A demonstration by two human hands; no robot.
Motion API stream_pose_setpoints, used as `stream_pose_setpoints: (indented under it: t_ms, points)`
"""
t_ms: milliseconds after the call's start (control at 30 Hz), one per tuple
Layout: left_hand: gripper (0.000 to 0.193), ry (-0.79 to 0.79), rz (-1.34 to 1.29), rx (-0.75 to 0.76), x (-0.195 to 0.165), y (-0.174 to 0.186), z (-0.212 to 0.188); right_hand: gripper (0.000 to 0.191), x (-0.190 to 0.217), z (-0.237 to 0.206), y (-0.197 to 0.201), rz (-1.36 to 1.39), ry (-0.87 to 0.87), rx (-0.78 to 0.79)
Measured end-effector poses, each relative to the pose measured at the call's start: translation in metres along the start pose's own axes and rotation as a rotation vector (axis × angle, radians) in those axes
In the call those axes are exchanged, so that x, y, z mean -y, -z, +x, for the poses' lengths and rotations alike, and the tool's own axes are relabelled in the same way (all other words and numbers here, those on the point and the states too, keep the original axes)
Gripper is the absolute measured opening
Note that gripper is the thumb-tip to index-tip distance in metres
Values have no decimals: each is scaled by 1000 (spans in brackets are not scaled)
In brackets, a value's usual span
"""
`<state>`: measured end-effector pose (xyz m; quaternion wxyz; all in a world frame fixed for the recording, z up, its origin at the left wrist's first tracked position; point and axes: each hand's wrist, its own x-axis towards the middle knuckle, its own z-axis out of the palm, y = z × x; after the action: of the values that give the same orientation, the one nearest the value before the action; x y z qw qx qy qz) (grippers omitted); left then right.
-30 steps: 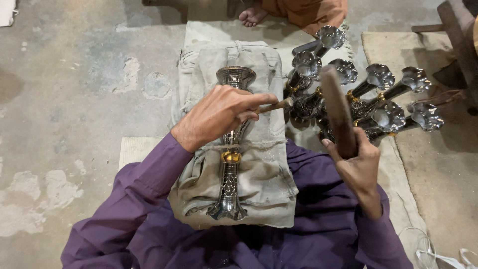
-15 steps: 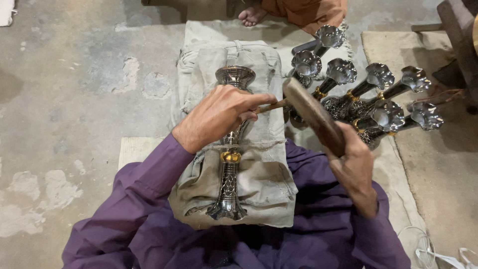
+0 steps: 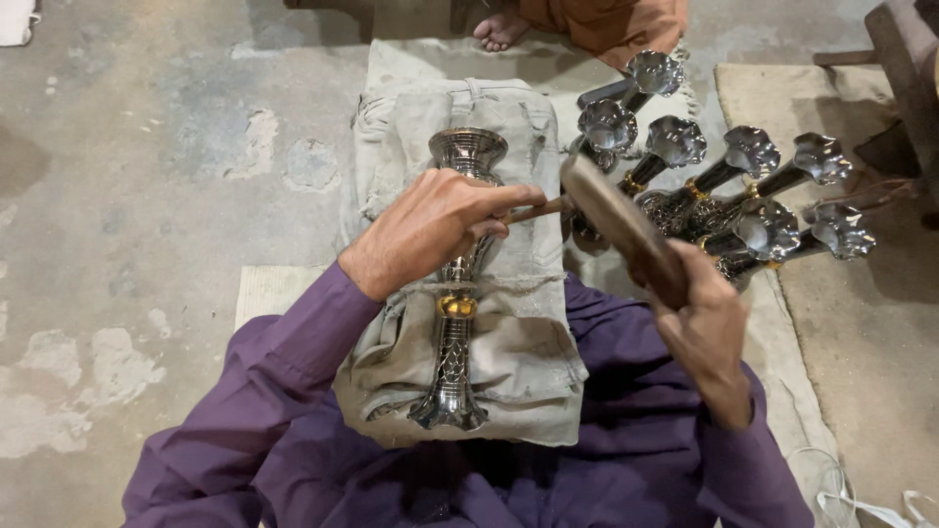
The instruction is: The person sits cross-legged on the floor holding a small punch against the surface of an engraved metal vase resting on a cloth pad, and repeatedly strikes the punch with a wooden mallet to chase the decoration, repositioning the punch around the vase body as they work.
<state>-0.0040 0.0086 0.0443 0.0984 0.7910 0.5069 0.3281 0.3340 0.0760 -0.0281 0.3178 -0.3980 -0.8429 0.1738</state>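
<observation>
While the left hand (image 3: 430, 230) pinches a thin punch (image 3: 536, 209) between thumb and curled fingers, the tool's shaft pokes out to the right from the fist, and its working tip is hidden under the fingers where they rest on the metal vase (image 3: 455, 293). That vase lies on its side over a folded grey cloth pad (image 3: 528, 362) on the person's lap, its long axis running straight away from the body: flared foot near the belly, brass-coloured ring about halfway, open mouth at the far end. The right hand (image 3: 706, 328) is wrapped fully around the handle of a wooden mallet (image 3: 616, 225), whose head sits just beside the punch's free end, close to touching; whether they meet I cannot tell. So the punch lies across the vase's length, the mallet comes at it from the right, and the left hand is the one on the vase. To the right, on a pale mat (image 3: 831, 323), a heap of similar vases (image 3: 724, 191) points its scalloped mouths outward. A bare foot (image 3: 501, 27) and orange cloth of another person show at the top edge. No packages, labels or signs are visible.
</observation>
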Motion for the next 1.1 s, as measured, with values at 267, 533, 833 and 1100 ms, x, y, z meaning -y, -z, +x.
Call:
stream_pose_setpoints:
  t_ms: [267,533,833,1100]
  points:
    - [52,1,-1,25,3,0,-3,42,8,-6,4,-311,29,-115]
    - [46,-3,-7,48,13,-12,-3,37,6,-7,3,-27,14,-116]
    - [41,-121,-59,-85,16,-5,-5,35,39,-10,6,168,-203,-21]
    - [50,-34,-159,-28,5,12,3,27,72,-32,-27,936,-62,210]
